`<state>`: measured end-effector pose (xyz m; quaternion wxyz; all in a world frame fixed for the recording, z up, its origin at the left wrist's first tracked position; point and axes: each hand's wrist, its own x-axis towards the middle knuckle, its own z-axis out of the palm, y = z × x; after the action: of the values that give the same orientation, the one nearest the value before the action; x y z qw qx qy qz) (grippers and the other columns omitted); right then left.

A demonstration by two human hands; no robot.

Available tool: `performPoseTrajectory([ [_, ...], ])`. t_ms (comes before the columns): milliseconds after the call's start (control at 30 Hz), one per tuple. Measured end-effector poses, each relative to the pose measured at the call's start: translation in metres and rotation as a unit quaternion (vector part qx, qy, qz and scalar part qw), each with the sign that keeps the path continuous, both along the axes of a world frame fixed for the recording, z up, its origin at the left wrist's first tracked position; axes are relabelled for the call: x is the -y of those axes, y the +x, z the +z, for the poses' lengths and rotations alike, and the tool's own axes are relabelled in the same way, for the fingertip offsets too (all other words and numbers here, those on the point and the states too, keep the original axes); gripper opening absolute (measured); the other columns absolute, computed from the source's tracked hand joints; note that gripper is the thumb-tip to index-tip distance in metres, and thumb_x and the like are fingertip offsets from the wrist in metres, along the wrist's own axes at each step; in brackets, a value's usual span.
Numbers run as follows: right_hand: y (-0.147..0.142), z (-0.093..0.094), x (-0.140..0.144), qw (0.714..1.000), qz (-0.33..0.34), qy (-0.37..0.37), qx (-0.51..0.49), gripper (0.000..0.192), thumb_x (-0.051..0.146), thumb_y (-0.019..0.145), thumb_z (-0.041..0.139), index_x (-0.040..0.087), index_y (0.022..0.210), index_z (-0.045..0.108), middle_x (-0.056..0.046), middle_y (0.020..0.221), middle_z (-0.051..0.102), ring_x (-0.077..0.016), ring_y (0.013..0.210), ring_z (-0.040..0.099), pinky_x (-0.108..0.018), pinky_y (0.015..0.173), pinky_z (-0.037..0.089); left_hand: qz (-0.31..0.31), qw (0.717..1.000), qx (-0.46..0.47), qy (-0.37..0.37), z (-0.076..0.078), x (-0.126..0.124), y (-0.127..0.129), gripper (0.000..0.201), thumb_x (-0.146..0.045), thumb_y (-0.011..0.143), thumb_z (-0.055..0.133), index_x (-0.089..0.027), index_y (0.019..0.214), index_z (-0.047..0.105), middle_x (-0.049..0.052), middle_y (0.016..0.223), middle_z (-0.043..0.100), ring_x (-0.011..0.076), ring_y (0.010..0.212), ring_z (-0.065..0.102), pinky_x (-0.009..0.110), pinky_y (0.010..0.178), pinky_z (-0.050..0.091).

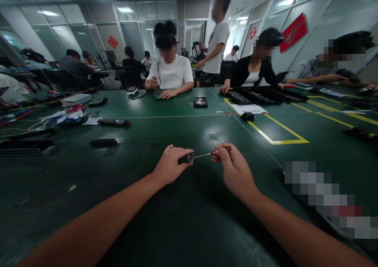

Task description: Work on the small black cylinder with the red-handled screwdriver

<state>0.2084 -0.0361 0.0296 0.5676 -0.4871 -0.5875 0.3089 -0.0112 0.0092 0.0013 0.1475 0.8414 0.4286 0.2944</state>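
Observation:
My left hand [167, 165] is closed around a short black cylinder [188, 158], whose round end faces right toward the other hand. In my right hand [238, 172] is a screwdriver [216, 152] with a reddish, partly see-through handle. Its thin metal shaft points left and its tip meets the cylinder's round end; whether it is inside or only touching I cannot tell. Both hands are held above the green table [147, 223], near the middle of the view.
Left lie a black block [103, 142], a dark pen-shaped tool [114, 122], cables [75, 109] and a black tray [28, 147]. Ahead are a small black box [247, 117], paper [249, 109] and yellow tape [291, 142]. A blurred-out object [327, 198] is right. People sit opposite.

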Motion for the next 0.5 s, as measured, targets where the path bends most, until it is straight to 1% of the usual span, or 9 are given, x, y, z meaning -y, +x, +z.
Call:
performPoseTrajectory([
  [133, 0.0008, -0.0008, 0.0011, 0.999, 0.006, 0.007, 0.041, 0.023, 0.043, 0.101, 0.048, 0.023, 0.098, 0.06, -0.004, 0.084, 0.066, -0.0204, 0.077, 0.064, -0.036, 0.073, 0.05, -0.001, 1.0, -0.011, -0.011, 0.0027, 0.0026, 0.0022, 0.039, -0.029, 0.088, 0.074, -0.028, 0.125, 0.066, 0.004, 0.123, 0.071, 0.0241, 0.119, 0.063, 0.06, 0.119, 0.024],
  [267, 0.0029, -0.0009, 0.0006, 0.997, -0.004, 0.015, 0.075, 0.022, 0.041, 0.102, 0.045, 0.024, 0.098, 0.059, -0.003, 0.084, 0.066, -0.0203, 0.077, 0.063, -0.036, 0.073, 0.048, -0.007, 1.0, -0.01, -0.008, 0.0035, 0.003, 0.0027, 0.039, -0.03, 0.087, 0.075, -0.029, 0.126, 0.066, 0.003, 0.122, 0.072, 0.0239, 0.118, 0.063, 0.059, 0.12, 0.023],
  [500, 0.0059, 0.0002, 0.0006, 0.997, -0.016, 0.012, 0.079, 0.023, 0.042, 0.103, 0.045, 0.024, 0.097, 0.058, -0.003, 0.083, 0.064, -0.0202, 0.076, 0.061, -0.036, 0.072, 0.047, 0.005, 1.0, -0.003, -0.01, 0.0033, 0.0016, 0.001, 0.039, -0.029, 0.087, 0.075, -0.029, 0.124, 0.067, 0.003, 0.123, 0.071, 0.0236, 0.119, 0.063, 0.06, 0.12, 0.022],
])
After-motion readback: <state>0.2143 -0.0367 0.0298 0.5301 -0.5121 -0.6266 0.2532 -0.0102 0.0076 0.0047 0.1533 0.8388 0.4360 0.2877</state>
